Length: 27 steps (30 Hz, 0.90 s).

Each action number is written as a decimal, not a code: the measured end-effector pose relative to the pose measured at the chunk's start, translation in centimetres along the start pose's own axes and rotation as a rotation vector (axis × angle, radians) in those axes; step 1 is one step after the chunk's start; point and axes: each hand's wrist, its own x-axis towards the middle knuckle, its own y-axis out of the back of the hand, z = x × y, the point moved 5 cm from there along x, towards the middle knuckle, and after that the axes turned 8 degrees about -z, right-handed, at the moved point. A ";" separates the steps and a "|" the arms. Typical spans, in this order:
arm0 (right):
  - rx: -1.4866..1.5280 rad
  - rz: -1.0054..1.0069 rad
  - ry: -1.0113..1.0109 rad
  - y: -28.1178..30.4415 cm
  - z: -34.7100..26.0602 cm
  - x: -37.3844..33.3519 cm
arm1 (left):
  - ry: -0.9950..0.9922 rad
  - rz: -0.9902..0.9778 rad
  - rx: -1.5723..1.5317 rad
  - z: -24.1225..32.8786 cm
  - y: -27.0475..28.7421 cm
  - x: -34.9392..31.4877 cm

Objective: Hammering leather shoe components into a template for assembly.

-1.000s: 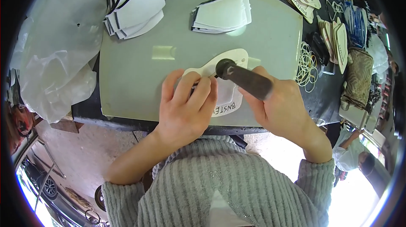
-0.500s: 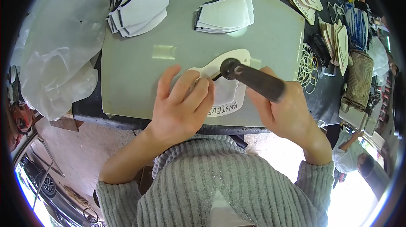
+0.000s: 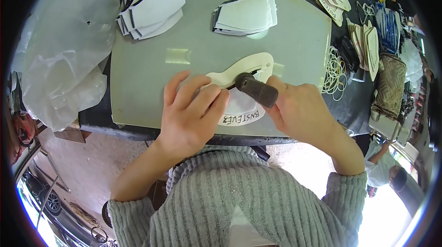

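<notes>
Right hand [image 3: 304, 111] grasps dark tool [image 3: 258, 90], round end beyond fingers, over pale template [image 3: 251, 64]. Left hand [image 3: 189, 116] touches template; pinch unverifiable. Tool appears weighty: hold behind that end. Template likely light, bendable: steady edges.

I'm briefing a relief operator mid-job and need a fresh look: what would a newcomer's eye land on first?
Probably the dark round-headed tool in the right hand, at the centre, its head over a cream template. The left hand has its fingertips at the template's left side. Then the dark-edged white stacks along the mat's far side, and the crumpled clear plastic to the left.
</notes>
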 end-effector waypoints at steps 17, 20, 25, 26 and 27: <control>-0.016 -0.056 0.114 0.9 -0.5 1.0 | -0.044 0.029 0.073 -0.1 0.7 -1.4; -0.019 -0.066 0.155 1.1 -0.4 1.4 | -0.028 0.018 0.095 -0.2 0.7 -1.5; -0.048 -0.103 0.205 1.2 -0.2 1.7 | 0.020 -0.023 0.052 -0.3 0.8 -1.1; -0.049 -0.104 0.204 1.2 -0.2 1.7 | 0.031 -0.027 0.032 -0.4 0.8 -1.1; -0.043 -0.107 0.210 1.2 -0.2 1.7 | 0.031 -0.027 0.031 -0.5 0.8 -1.1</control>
